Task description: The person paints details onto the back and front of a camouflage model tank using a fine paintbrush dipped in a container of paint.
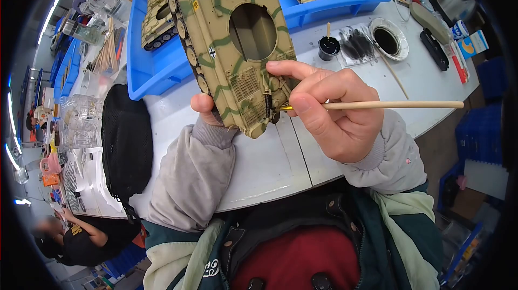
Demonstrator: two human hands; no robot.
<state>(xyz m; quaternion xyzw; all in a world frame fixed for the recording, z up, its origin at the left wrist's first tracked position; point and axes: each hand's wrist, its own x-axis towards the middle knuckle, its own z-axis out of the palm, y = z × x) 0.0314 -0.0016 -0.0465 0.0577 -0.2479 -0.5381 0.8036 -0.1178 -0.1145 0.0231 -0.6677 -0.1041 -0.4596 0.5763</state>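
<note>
Evidently, my left hand [203, 104] grasps the model tank [217, 31] at upper centre, thumb at its edge, other fingers hidden; my right hand [337, 109] pinches the brush [394, 105], index finger seemingly braced on the hull, presumably steadying the tip near its lower right corner

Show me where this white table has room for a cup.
Bare patches lie between the black pouch and left sleeve, and between that sleeve and the right sleeve. The left side is crowded with clear containers and wooden sticks.
</note>
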